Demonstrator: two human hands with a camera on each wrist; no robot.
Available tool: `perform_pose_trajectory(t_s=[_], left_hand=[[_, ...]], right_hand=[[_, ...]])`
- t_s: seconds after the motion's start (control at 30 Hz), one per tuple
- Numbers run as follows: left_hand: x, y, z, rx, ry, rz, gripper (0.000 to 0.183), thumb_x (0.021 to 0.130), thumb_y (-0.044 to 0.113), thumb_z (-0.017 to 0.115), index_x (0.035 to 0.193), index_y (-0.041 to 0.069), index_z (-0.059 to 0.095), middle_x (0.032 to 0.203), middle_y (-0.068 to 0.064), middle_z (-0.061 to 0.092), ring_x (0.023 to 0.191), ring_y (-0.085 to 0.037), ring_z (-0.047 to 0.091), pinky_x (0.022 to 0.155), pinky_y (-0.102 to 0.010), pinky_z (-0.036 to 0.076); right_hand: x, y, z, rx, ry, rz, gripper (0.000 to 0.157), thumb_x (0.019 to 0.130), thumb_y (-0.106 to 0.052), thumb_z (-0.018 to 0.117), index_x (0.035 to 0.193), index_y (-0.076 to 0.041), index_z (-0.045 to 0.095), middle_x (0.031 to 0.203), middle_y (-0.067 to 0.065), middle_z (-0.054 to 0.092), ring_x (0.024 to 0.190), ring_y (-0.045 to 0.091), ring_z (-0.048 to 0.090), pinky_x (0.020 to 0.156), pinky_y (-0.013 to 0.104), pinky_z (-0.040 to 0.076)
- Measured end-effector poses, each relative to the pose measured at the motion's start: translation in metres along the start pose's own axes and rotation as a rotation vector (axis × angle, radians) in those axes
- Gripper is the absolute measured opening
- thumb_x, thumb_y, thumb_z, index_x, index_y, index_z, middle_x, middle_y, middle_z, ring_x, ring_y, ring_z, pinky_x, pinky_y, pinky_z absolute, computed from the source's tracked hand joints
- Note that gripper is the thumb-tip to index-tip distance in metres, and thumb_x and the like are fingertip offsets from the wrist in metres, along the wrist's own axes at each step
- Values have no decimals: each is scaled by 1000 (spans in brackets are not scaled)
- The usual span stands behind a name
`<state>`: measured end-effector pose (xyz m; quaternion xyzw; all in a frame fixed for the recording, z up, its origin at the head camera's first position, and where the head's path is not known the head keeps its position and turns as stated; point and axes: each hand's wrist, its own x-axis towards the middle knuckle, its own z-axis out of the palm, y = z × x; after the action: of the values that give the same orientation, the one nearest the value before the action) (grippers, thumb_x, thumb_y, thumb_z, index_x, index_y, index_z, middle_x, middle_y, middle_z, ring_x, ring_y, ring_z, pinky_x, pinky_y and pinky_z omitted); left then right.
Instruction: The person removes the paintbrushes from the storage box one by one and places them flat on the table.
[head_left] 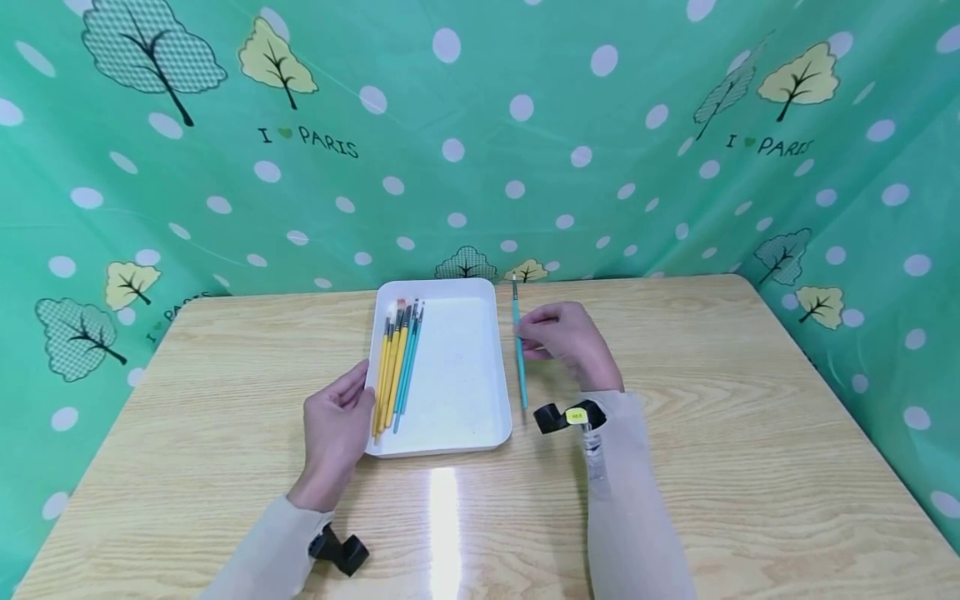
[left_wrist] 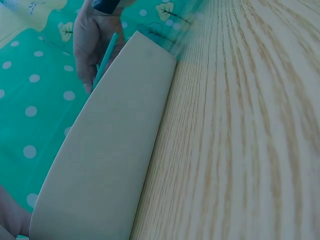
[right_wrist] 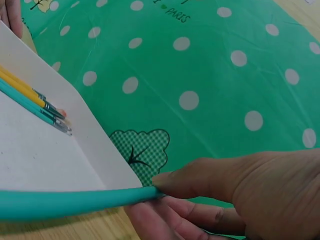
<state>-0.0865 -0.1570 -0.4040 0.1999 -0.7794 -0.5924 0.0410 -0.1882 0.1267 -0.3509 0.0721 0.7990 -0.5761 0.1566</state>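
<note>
A white tray (head_left: 468, 358) holds a bunch of yellow and blue paintbrushes (head_left: 397, 362) along its left side, bristles toward its far end. The left hand (head_left: 335, 425) touches the tray's left wall; I cannot tell whether its fingers grip it. Just right of the tray, the right hand (head_left: 564, 337) pinches a single brush (head_left: 521, 367) between thumb and fingers: slim, blue-handled, pale at the tip
</note>
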Motion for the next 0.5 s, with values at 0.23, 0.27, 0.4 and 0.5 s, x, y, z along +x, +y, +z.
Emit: perform_pose_trajectory(t_s=[0.23,0.27,0.4,0.5], left_hand=[[1,-1,1,2,1,0,44,103,7,54,147,12,53,149,-13,57,134,-24,59,101,-23,53],[1,-1,1,4,1,3,44,103,7,54,147,12,53,149,-14,57,134,-24,59,101,-24,53],[1,-1,1,10,2,1,44,103,7,54,147,12,53,149,-13,57,135,-24,58,101,-24,53],[1,-1,0,14,3,-1,44,103,7,54,147,12,53,150,-13,56,135,-24,58,102,-24,52]], right_hand=[[6,8,-5,-11,26,56,26,93,-14,72,114,0,70,104,14,69,84,19,69,90,41,66],[7,8,-5,-13,26,63,26,93,-14,72,114,1,70,103,13,69,84,19,69,91,42,66],[12,13,-5,-13,31,94,25,93,-12,72,114,1,69,98,12,69,80,18,69,90,41,66],[15,16,-3,-14,38,110,23,92,-11,72,112,1,70,95,11,69,76,17,69,84,36,67]])
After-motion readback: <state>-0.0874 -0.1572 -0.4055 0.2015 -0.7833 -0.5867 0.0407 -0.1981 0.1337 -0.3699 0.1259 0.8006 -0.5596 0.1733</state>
